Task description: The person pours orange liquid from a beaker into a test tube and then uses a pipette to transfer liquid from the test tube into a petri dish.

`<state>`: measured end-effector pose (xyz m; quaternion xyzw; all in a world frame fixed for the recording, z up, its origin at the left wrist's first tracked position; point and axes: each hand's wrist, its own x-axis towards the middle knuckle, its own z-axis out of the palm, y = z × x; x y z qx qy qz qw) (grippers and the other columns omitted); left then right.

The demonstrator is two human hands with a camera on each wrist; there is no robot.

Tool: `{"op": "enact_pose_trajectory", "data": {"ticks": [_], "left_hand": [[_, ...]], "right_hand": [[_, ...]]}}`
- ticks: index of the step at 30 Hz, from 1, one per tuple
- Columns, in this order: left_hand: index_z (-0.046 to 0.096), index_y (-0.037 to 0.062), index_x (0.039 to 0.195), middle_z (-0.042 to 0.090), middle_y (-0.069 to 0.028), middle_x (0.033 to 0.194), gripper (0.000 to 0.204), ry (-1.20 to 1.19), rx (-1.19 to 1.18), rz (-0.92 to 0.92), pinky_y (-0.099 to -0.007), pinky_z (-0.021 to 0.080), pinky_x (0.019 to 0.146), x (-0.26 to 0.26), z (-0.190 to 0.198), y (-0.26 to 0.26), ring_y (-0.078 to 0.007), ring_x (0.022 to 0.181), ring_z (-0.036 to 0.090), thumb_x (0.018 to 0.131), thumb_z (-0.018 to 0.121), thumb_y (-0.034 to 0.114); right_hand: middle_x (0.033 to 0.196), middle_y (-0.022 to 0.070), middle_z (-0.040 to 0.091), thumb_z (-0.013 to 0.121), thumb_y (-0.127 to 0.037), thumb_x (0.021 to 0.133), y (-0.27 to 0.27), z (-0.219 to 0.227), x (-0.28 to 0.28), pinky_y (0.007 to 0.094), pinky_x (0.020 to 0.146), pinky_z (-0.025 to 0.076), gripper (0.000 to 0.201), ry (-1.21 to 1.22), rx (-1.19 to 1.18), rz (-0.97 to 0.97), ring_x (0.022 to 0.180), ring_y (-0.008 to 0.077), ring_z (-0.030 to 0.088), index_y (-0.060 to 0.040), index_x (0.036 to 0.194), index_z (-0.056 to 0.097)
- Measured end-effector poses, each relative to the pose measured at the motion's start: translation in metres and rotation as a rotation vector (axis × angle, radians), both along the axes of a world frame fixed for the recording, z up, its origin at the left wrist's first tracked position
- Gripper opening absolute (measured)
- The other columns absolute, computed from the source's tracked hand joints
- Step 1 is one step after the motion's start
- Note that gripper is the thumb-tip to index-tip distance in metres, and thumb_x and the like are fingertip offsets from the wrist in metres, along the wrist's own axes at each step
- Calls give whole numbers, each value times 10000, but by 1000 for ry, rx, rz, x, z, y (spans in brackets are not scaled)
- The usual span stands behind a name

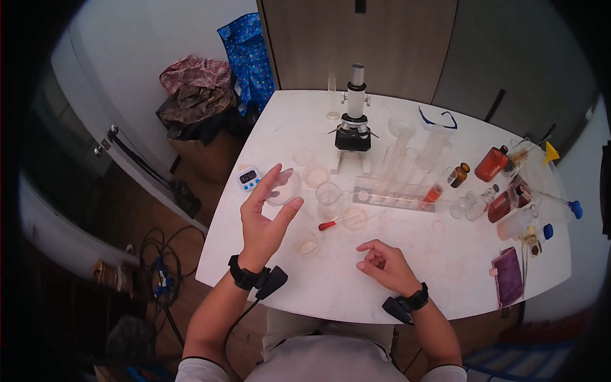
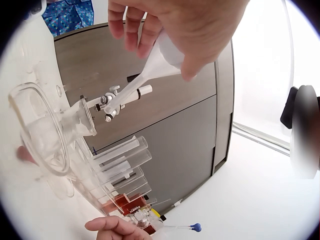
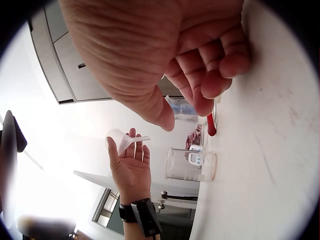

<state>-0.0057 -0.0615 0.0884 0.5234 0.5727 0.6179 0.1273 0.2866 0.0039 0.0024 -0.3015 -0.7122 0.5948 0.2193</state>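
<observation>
A translucent white funnel [image 1: 284, 187] is held up over the table's left part by my left hand [image 1: 261, 223], between thumb and fingers. In the left wrist view the funnel [image 2: 161, 61] shows its cone against the left hand [image 2: 195, 30], its stem slanting down-left. The right wrist view also has the funnel [image 3: 119, 141] in the left hand [image 3: 132, 175]. My right hand [image 1: 387, 267] holds nothing; its fingers are loosely bent near the table's front. A glass beaker [image 1: 328, 202] and a red-bulbed dropper [image 1: 326, 226] lie between the hands, the beaker upright.
Behind stands a microscope [image 1: 354, 130]. A rack [image 1: 398, 198] with tubes is right of the beaker. Several glass dishes, a timer [image 1: 249, 179], brown bottles [image 1: 491, 164], blue-framed glasses [image 1: 438, 121] and a purple pouch [image 1: 508, 277] are also on the white table [image 1: 254, 286].
</observation>
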Motion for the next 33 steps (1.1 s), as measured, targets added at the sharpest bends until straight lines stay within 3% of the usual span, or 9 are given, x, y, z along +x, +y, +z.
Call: {"op": "enact_pose_trajectory", "data": {"ticks": [5,10,12,15,19,27,33], "left_hand": [[576,37,1480,667,-125,1440,656,172,9,-148,-371,472,1058,4,17,43,-226,1307,619,896,833,188],[519,52,1555,648,-127,1479,772,341,0,-197,-368,480,1046,-5,10,75,-237,1290,628,879,859,208],[543,41,1533,682,-146,1418,802,408,46,-188,-369,523,936,-9,2,85,-262,1189,663,842,896,241],[499,69,1580,643,-129,1489,828,387,-114,-195,-358,509,1000,-10,-2,83,-240,1266,648,856,881,197],[516,63,1567,646,-135,1485,811,400,-164,-205,-364,517,980,-11,-9,80,-242,1251,659,861,879,227],[578,39,1421,683,-143,1355,652,465,-357,-302,-398,510,991,-13,-3,71,-273,1227,665,886,846,299],[493,47,1487,664,-179,1343,754,533,-503,-386,-427,508,1037,-18,-9,68,-312,1230,650,883,846,328]], "right_hand": [[814,-47,632,775,-126,979,0,0,1,198,656,460,306,-3,8,-8,710,10,559,-21,1239,654],[814,-42,643,781,-126,974,1,1,1,199,643,456,312,5,10,2,699,11,558,-26,1241,655],[814,-40,644,784,-127,972,0,1,1,200,639,455,316,2,17,10,695,12,557,-26,1242,654],[815,-38,645,785,-128,971,0,3,1,203,639,454,321,-2,33,22,693,14,554,-28,1246,653],[821,-34,646,786,-132,971,0,2,1,205,644,455,330,-20,35,35,693,18,547,-26,1252,651],[824,-26,651,793,-143,966,0,-1,1,213,646,466,350,-26,68,35,691,26,553,-22,1261,650],[820,-12,666,797,-152,961,0,3,0,216,644,473,355,-63,89,33,683,36,566,-17,1256,653]]}}
